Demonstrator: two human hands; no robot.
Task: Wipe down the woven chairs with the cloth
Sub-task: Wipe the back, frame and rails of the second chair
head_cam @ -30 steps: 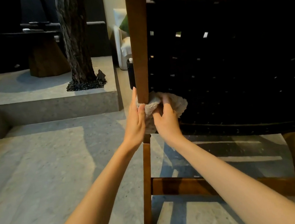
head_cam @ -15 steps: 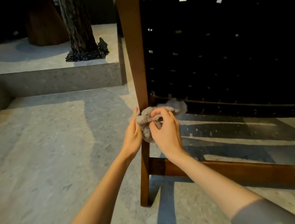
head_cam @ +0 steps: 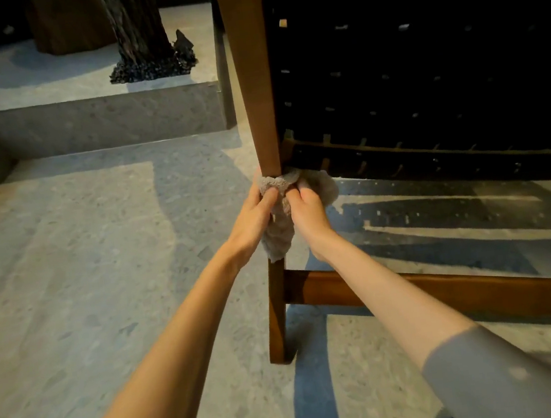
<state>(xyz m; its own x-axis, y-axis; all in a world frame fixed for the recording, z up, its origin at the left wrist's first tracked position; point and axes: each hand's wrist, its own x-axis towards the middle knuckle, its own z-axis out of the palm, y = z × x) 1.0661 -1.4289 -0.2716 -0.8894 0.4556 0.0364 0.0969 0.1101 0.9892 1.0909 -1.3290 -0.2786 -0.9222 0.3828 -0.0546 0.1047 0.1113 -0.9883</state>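
Note:
A chair with a brown wooden frame and a black woven back [head_cam: 423,71] stands in front of me, seen from behind. A pale grey cloth [head_cam: 278,232] is wrapped round its left rear post [head_cam: 252,74], just below the woven panel's lower edge. My left hand [head_cam: 251,222] grips the cloth from the left side of the post. From the right, my right hand [head_cam: 309,215] grips the same cloth, thumb on top. The cloth's loose end hangs down between the two hands.
A wooden cross rail [head_cam: 448,295] runs right from the post near the grey stone floor [head_cam: 86,282]. A raised stone step [head_cam: 96,122] lies to the left behind, with a tree trunk [head_cam: 140,28] and a dark wooden block [head_cam: 67,23] on it.
Both hands have slid the cloth down the chair post, from beside the woven back to just under its lower edge. The view has tilted further down.

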